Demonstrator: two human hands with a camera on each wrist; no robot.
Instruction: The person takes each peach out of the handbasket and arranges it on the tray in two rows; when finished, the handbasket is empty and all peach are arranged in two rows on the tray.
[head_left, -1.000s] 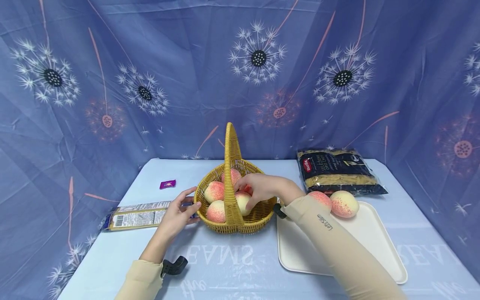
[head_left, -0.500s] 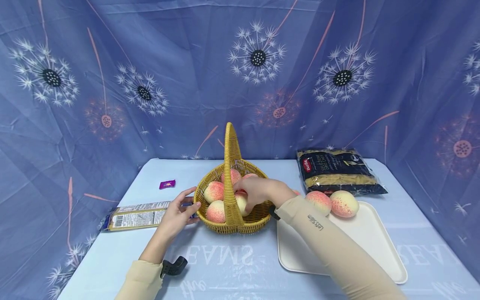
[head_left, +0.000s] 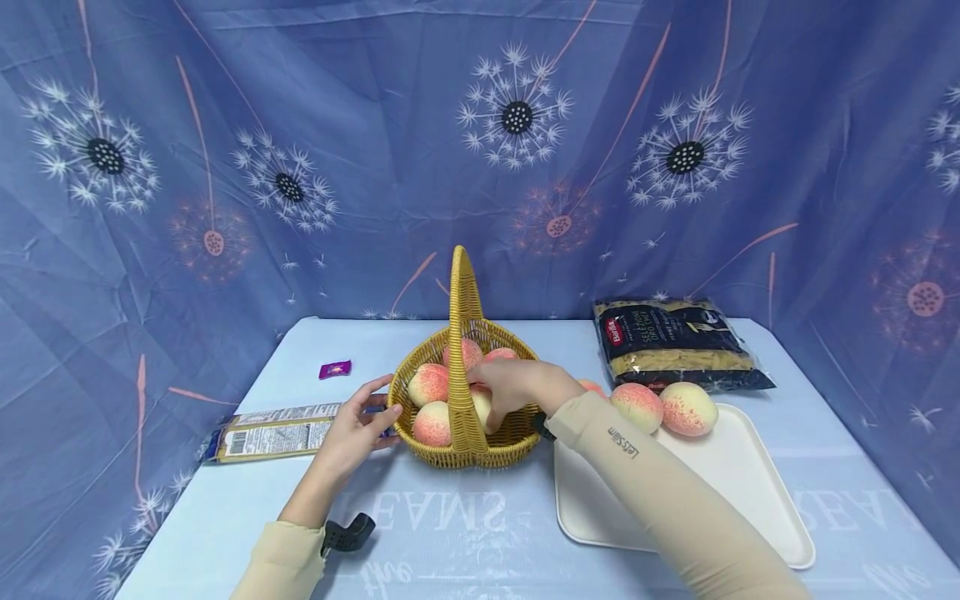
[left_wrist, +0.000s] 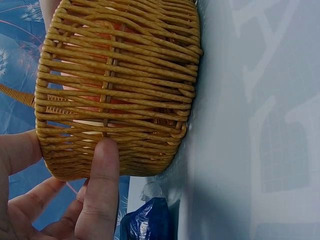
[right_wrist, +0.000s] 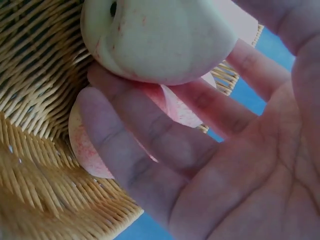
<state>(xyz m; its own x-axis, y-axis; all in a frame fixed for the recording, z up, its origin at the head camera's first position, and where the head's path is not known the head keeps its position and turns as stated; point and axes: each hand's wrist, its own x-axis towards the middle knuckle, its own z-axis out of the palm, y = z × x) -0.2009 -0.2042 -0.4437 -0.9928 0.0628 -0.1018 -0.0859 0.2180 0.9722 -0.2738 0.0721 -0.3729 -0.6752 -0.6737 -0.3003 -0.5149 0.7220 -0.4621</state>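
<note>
A yellow wicker basket [head_left: 517, 452] with a tall handle stands mid-table, with several pink-and-cream peaches in it. My left hand [head_left: 358, 423] rests against its left side; in the left wrist view one finger [left_wrist: 102, 175] lies straight against the woven wall and another reaches the rim. My right hand [head_left: 517, 385] is down inside the basket on the right. It holds a pale peach [right_wrist: 160, 40], fingers passing around its underside and thumb at the top right of the right wrist view. A second peach [right_wrist: 87, 145] shows behind the fingertips.
A white tray [head_left: 750, 500] sits at right, partly under my right forearm, with peaches [head_left: 690, 408] at its back edge. Behind lies a pasta bag [head_left: 675, 342]. At left are a long pasta packet [head_left: 277, 433] and a small purple wrapped piece [head_left: 335, 368].
My right hand has shifted slightly left and lower inside the basket, uncovering more of the back peach. The left hand and the basket have stayed in place.
</note>
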